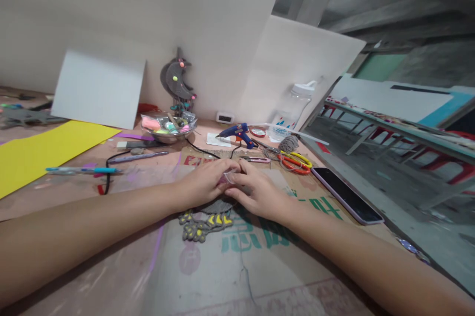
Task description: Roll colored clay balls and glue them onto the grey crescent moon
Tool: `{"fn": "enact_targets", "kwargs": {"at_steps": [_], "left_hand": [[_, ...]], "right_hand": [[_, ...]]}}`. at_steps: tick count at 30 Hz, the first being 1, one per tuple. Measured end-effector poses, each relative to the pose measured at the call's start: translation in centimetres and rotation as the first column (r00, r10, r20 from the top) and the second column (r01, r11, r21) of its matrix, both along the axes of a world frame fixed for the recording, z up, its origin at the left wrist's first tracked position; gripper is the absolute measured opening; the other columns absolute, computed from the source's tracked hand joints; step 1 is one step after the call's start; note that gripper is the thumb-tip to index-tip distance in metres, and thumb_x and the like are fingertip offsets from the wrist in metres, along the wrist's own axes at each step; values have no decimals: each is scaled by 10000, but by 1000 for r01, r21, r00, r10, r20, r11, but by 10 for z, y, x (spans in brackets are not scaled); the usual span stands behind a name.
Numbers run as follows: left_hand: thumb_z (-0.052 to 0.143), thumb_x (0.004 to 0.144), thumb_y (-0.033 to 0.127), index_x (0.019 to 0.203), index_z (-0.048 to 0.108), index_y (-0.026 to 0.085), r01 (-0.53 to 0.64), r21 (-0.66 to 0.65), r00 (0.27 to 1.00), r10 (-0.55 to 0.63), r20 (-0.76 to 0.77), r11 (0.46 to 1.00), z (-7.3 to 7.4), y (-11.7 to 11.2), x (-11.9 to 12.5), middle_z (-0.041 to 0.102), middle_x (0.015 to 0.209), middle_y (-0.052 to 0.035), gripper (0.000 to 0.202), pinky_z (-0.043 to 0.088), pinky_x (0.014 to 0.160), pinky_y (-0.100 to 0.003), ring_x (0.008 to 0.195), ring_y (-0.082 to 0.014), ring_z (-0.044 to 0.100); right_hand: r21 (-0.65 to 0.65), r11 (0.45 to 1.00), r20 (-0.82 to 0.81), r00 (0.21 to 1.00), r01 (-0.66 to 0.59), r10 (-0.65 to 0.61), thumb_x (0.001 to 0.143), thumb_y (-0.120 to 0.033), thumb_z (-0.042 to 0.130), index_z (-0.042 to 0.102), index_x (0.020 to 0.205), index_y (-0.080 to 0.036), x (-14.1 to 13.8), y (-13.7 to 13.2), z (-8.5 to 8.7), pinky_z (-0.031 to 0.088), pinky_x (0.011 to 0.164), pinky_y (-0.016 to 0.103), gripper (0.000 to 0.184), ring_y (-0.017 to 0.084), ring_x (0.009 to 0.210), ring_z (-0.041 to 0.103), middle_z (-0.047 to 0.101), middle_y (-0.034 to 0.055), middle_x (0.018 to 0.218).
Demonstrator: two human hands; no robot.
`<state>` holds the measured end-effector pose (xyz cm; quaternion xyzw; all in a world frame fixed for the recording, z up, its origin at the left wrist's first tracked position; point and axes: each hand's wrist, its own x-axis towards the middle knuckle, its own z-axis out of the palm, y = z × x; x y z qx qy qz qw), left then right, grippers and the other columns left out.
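My left hand (206,181) and my right hand (260,188) meet over the cardboard, fingers curled in around each other. Between them shows a bit of something pinkish and shiny (227,176), perhaps in clear plastic; most of it is hidden by the fingers. Just below the hands lies a grey craft piece with yellow markings (208,222), shaped partly like paws; its upper part is covered by my hands. A loose grey thread (245,271) trails over the printed cardboard sheet (297,266) towards me.
Behind my hands are a blue glue gun (237,131), orange-yellow scissors (297,163), grey yarn (288,144) and a pink cutter (256,159). A bowl of colourful lumps (168,128) stands left of them. A phone (345,192) lies right, a blue pen (81,170) left.
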<state>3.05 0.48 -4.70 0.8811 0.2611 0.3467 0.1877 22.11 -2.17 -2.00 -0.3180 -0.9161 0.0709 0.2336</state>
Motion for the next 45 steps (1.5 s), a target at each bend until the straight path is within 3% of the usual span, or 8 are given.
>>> {"fn": "enact_targets", "kwargs": {"at_steps": [8, 14, 19, 23, 31, 38, 42, 45], "left_hand": [[635, 771, 244, 1097, 566, 241, -105, -78, 988, 95, -118, 991, 7, -4, -1, 666, 1036, -19, 333, 496, 774, -337, 906, -231, 648], [702, 732, 295, 1083, 499, 205, -63, -185, 988, 88, 126, 981, 5, 0, 0, 640, 1044, -24, 416, 483, 817, -304, 963, -200, 617], [685, 742, 298, 996, 492, 188, -34, -235, 986, 71, 151, 972, 10, -2, 3, 626, 963, -9, 338, 473, 735, -268, 851, -164, 601], [634, 759, 282, 971, 511, 186, -91, -254, 985, 125, 120, 963, 9, -1, 3, 608, 867, 17, 264, 453, 692, -255, 781, -150, 580], [684, 714, 303, 918, 527, 178, -102, -283, 990, 125, 64, 954, 10, -1, 2, 613, 812, 24, 287, 442, 632, -237, 748, -158, 584], [669, 745, 327, 1080, 576, 190, -91, -282, 989, 119, 83, 955, 7, -1, 3, 681, 1012, -24, 374, 491, 787, -297, 928, -213, 628], [630, 783, 306, 999, 612, 193, -97, -219, 994, 106, 28, 971, 5, -1, 3, 694, 954, -21, 245, 484, 739, -275, 851, -194, 643], [615, 796, 295, 915, 610, 182, -46, -147, 998, 52, 33, 988, 7, -2, 3, 681, 888, -15, 164, 468, 691, -249, 782, -170, 630]], "right_hand": [[45, 999, -16, 1000, 10, -9, 883, -256, 560, 661, 989, -186, -6, -6, -3, 472, 829, 388, 163, 222, 944, 496, 503, 98, 983], [42, 999, -203, 979, 33, -24, 881, -297, 573, 646, 1038, -223, -4, 2, -11, 482, 850, 391, 188, 218, 968, 517, 510, 86, 1026], [98, 994, -292, 956, 45, -14, 893, -306, 560, 654, 1015, -232, -2, 4, -11, 493, 830, 373, 171, 202, 934, 531, 515, 70, 980], [125, 987, -406, 913, 101, -42, 892, -289, 564, 647, 1001, -240, -1, 4, -9, 474, 885, 404, 146, 206, 968, 529, 519, 62, 963], [76, 997, -258, 966, -11, 30, 892, -276, 565, 641, 1159, -276, 3, 7, -6, 466, 920, 415, 278, 207, 1037, 508, 490, 80, 1081], [-8, 999, -161, 986, -38, 36, 929, -337, 490, 657, 1127, -232, 1, 12, -5, 387, 1030, 463, 279, 243, 1209, 456, 471, 116, 1264], [-12, 999, -143, 989, -49, 47, 950, -352, 444, 652, 1112, -220, 0, 14, -10, 409, 1009, 439, 294, 230, 1172, 494, 513, 116, 1235], [25, 999, -217, 975, -40, 44, 942, -345, 467, 655, 1074, -212, 0, 12, -12, 436, 976, 409, 266, 221, 1125, 525, 542, 110, 1185]]}}
